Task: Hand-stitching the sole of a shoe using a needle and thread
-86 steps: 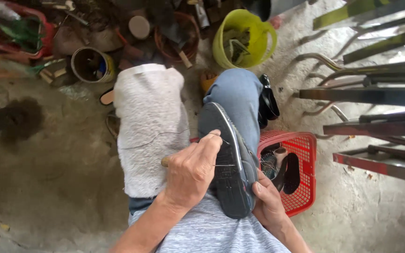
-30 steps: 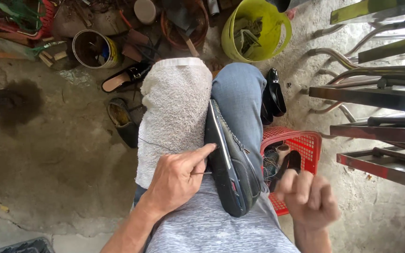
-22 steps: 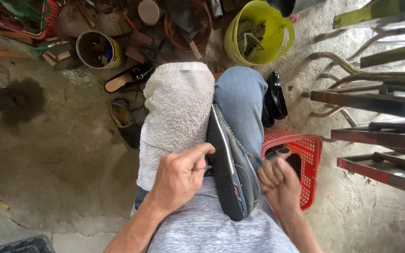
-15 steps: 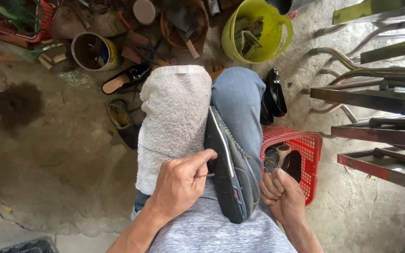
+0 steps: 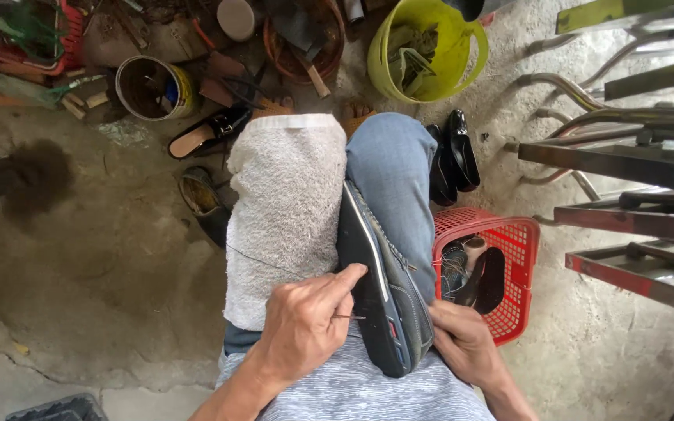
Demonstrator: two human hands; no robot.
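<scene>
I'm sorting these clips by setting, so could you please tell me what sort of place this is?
Probably a small shoe-repair workshop: a dark shoe on the lap, black shoes on the concrete floor, and buckets of tools.

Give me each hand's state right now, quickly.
Left hand: closed, pinching a needle against the shoe.
Right hand: steadying the shoe's far side; grip cannot be told.

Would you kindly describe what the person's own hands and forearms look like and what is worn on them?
Both the left hand and the right hand are bare: no gloves, rings, watch or bands show. The forearms are uncovered too, with no sleeve reaching them in view. Below them lies a grey-and-white striped shirt.
</scene>
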